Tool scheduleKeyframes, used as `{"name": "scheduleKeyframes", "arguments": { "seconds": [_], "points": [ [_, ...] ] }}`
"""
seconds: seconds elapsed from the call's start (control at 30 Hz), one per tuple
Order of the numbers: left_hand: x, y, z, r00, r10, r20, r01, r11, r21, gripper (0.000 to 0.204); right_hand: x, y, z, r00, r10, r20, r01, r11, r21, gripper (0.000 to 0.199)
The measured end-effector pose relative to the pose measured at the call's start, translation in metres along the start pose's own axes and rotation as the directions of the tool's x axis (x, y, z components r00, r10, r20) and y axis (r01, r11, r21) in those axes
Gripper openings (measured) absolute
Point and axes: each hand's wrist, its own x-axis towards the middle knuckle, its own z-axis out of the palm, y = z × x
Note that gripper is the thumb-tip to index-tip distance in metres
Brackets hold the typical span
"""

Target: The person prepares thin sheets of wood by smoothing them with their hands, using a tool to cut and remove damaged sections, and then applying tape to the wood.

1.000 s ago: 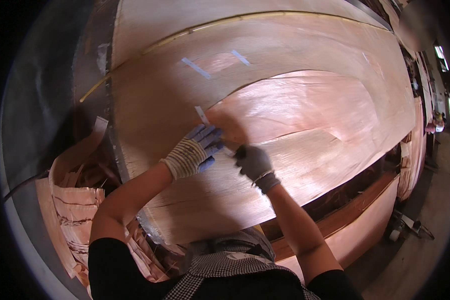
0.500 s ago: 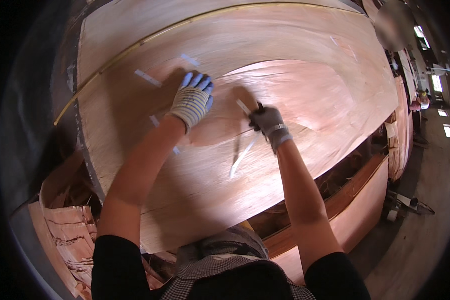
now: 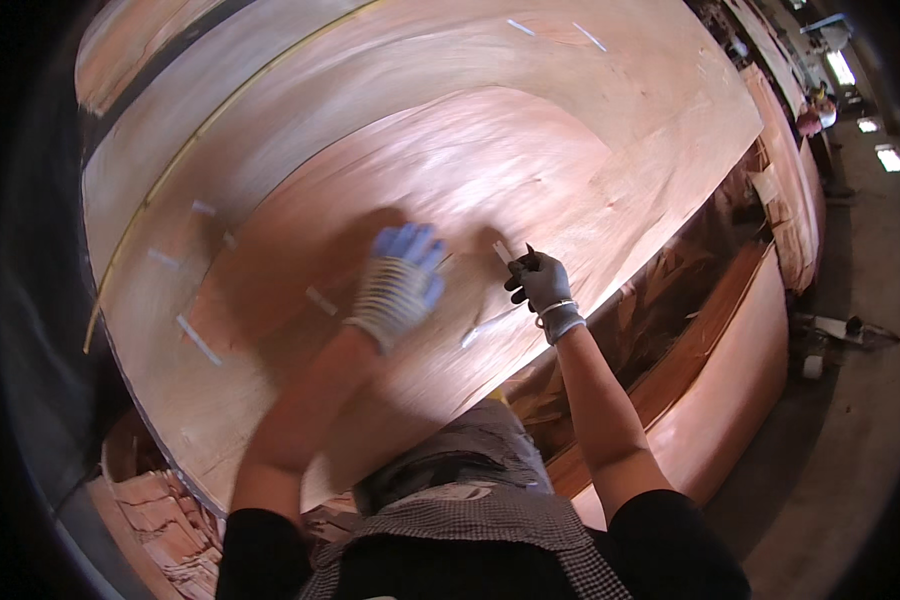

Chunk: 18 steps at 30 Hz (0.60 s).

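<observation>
My left hand (image 3: 402, 285), in a striped knit glove with blue fingers, is spread over a reddish veneer piece (image 3: 490, 140) on a broad pale wood veneer sheet (image 3: 280, 450). It holds nothing; blur hides whether the palm touches. To its right, my right hand (image 3: 544, 288) wears a grey glove with dark fingertips and a band at the wrist. Its fingers are closed on a short pale strip of tape (image 3: 502, 252). A dark pointed tip also sticks up from these fingers, too small to name. Another pale strip (image 3: 472, 337) lies below, between the hands.
Several short tape strips (image 3: 199, 340) are stuck on the sheet, mostly at left. A long thin yellow strip (image 3: 175, 175) curves along its far left side. Stacked veneer (image 3: 735, 370) stands beyond the right edge, with torn sheets (image 3: 165, 520) at lower left. Someone is far off at right.
The view has turned, and the sheet sits further left and lower in it. My left hand has moved away from the left tape strips, further over the reddish veneer. The right hand keeps its pinch.
</observation>
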Motion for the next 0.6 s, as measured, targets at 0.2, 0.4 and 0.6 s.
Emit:
{"name": "scheduleKeyframes", "arguments": {
  "seconds": [0.2,0.4,0.6],
  "points": [
    [0.046,0.061,0.096,0.965,0.122,0.230,-0.134,0.990,0.038,0.041,0.037,0.051,-0.035,0.974,-0.117,0.193,0.157,0.965,-0.208,0.019],
    [0.185,0.082,0.075,0.819,-0.208,0.534,0.234,0.972,0.020,0.034,0.105,0.019,-0.202,0.973,-0.131,-0.188,0.119,0.990,-0.070,0.019],
    [0.311,0.087,0.167,0.991,0.132,0.009,-0.132,0.991,0.023,0.049,0.201,-0.041,-0.216,0.968,-0.013,-0.251,0.038,0.995,0.096,0.021]
  ]
}}
